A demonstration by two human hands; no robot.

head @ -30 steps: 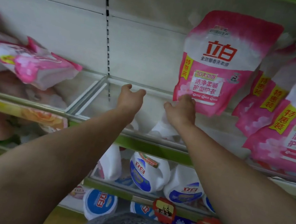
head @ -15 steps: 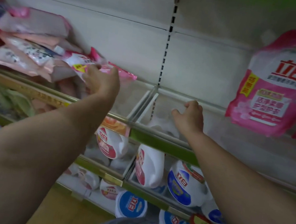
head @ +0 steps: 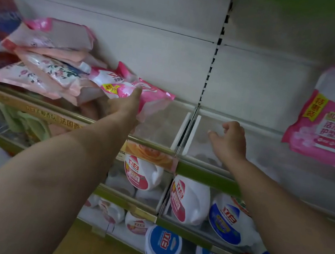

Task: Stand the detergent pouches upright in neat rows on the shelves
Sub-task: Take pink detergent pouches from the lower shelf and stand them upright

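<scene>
Left hand (head: 125,105) fingers grip a flat pink pouch (head: 133,89) beside piled pouches (head: 48,68); right hand (head: 229,140) fingers loosely curled, empty.

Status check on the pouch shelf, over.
Left hand has a grip on the flat-lying pink pouch. Right hand open over the bare shelf bay. Upright pouch at right. Nothing blocking.

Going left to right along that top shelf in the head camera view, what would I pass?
Heap of flat pink pouches → pink pouch gripped by the left hand → white shelf divider → right hand, holding nothing → upright pink pouch.
</scene>
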